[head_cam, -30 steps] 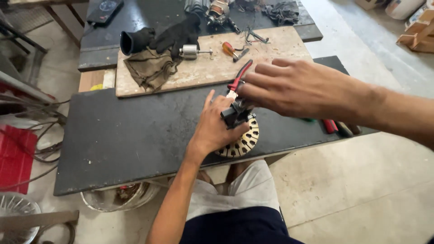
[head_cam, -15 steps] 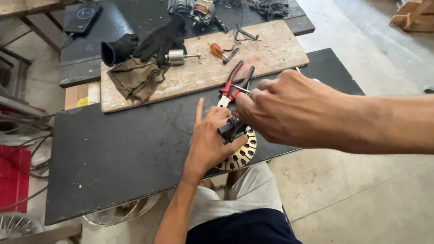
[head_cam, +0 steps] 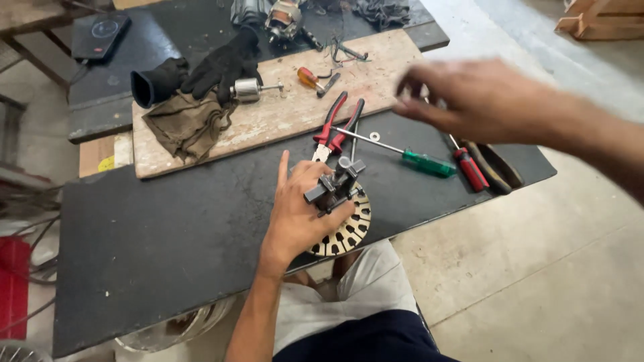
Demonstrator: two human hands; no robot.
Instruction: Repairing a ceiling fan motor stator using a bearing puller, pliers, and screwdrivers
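Note:
My left hand (head_cam: 300, 204) grips a dark metal puller tool (head_cam: 335, 186) standing on a round slotted stator disc (head_cam: 349, 231) at the front edge of the black table (head_cam: 168, 234). Its index finger points up. My right hand (head_cam: 469, 100) hovers blurred above the table's right side, fingers bent and apart, holding nothing. Below it lie a green-handled screwdriver (head_cam: 422, 163) and a red-handled screwdriver (head_cam: 469, 167). Red-handled pliers (head_cam: 335, 127) lie just beyond the left hand.
A wooden board (head_cam: 268, 121) holds a brown rag (head_cam: 184, 127), black gloves (head_cam: 201, 70), a small metal motor part (head_cam: 248, 89) and an orange screwdriver (head_cam: 308, 77). Dark pliers (head_cam: 500, 164) lie at the table's right edge. Concrete floor lies to the right.
My right hand has lifted off the puller and moved up and to the right. The left hand stays on the puller and disc. The screwdrivers are now uncovered.

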